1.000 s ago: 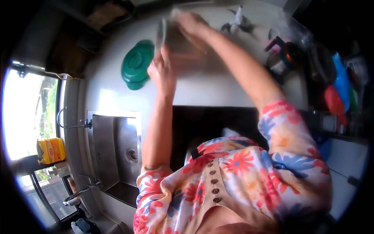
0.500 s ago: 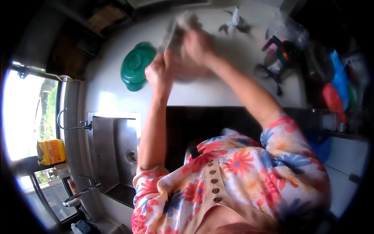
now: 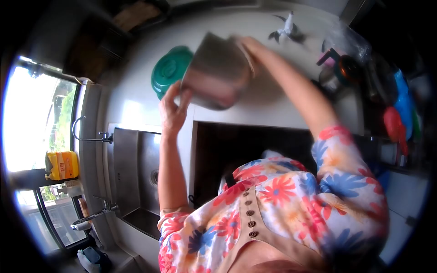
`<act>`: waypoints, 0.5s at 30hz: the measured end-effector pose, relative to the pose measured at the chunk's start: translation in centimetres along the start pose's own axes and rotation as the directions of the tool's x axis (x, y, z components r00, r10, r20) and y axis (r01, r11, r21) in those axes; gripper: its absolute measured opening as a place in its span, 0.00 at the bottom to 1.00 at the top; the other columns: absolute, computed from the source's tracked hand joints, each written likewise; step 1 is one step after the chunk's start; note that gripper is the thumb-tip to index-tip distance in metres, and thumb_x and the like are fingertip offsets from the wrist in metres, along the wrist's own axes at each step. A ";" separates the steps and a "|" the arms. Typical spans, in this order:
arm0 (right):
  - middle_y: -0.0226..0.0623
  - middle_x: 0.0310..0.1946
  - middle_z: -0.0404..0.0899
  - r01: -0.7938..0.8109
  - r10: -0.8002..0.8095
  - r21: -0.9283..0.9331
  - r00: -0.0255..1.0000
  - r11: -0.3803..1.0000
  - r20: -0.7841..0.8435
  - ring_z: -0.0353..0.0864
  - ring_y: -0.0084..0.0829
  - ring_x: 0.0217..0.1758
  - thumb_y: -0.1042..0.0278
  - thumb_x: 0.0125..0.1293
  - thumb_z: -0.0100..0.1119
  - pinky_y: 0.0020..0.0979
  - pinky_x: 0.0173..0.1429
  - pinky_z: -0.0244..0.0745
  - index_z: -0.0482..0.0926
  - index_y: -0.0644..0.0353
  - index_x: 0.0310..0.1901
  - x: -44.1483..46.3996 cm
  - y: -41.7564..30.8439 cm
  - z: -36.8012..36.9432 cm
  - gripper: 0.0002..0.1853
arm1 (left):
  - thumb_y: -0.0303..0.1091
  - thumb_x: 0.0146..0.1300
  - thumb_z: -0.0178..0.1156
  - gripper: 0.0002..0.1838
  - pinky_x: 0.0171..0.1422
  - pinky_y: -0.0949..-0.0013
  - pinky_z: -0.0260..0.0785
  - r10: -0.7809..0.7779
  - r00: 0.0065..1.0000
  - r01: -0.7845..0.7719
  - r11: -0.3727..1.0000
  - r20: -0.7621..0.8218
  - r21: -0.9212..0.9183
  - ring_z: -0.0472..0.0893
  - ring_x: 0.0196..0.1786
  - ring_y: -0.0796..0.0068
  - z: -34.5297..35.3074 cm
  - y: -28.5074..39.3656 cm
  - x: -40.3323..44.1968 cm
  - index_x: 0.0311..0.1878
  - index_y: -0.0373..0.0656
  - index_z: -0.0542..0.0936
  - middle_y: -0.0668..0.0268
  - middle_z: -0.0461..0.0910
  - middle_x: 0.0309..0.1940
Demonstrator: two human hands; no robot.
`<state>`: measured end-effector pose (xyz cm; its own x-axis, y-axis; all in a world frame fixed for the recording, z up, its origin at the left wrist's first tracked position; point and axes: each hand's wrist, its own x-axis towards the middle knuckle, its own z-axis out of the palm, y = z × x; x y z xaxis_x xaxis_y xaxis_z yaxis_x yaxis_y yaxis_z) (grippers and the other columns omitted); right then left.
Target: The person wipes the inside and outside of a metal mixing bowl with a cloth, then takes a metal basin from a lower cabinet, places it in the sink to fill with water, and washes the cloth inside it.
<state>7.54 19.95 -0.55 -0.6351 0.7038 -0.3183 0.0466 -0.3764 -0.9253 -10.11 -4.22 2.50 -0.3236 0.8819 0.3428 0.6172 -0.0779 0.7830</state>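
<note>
A shiny metal pot point(image 3: 214, 75), smeared by motion, is tilted on its side above the pale counter. My left hand point(image 3: 172, 111) grips its near left edge, thumb and fingers closed on it. Behind the far right rim is my right hand point(image 3: 246, 44); its fingers are hidden there, so whatever they hold does not show. Just left of the pot, partly covered by it, is a green plastic lidded container or basin point(image 3: 170, 70) on the counter.
A steel sink point(image 3: 127, 173) with a faucet point(image 3: 98, 136) lies to the left, near a yellow jug point(image 3: 61, 165) at the window. Toward the right stand a dark-handled kettle-like vessel point(image 3: 343, 68) and clear plastic point(image 3: 353, 41). A small white bag-like item point(image 3: 287, 28) sits at the back.
The pot has turned and come nearer, its broad side now showing. My left hand has shifted slightly left and down. The pale bunched item by my right hand is no longer visible.
</note>
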 end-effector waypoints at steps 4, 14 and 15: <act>0.35 0.27 0.75 0.304 -0.304 -0.002 0.951 0.953 -0.051 0.72 0.25 0.29 0.62 0.60 0.47 0.28 0.35 0.69 0.74 0.66 0.32 -1.0 1.8 1.0 0.14 | 0.40 0.58 0.56 0.16 0.42 0.67 0.67 -0.006 0.998 -0.006 0.984 0.066 0.180 0.76 0.37 0.68 -1.4 4.5 1.4 0.45 0.40 0.76 0.60 0.77 0.32; 0.55 0.38 0.75 0.476 -0.840 -0.853 0.536 0.213 0.089 0.74 0.49 0.45 0.62 0.59 0.46 0.41 0.51 0.66 0.73 0.69 0.43 -9.0 0.4 9.8 0.18 | 0.35 0.58 0.51 0.13 0.34 0.64 0.68 -0.203 0.979 0.203 0.940 -0.028 0.275 0.78 0.27 0.63 1.1 7.4 3.6 0.25 0.34 0.74 0.52 0.75 0.20; 0.56 0.43 0.73 0.447 -0.920 -0.890 0.306 -0.087 0.243 0.71 0.51 0.49 0.64 0.59 0.46 0.43 0.55 0.64 0.70 0.69 0.48 -9.5 0.8 10.6 0.20 | 0.34 0.57 0.51 0.12 0.33 0.63 0.68 -0.139 0.989 0.147 0.945 -0.048 0.292 0.78 0.26 0.60 1.7 7.1 3.7 0.24 0.35 0.74 0.52 0.75 0.20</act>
<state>5.48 6.61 3.91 -0.4247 0.4151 0.8045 0.3981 0.8838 -0.2459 -5.67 -0.73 8.46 -0.4405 0.8609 0.2548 0.7452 0.1923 0.6385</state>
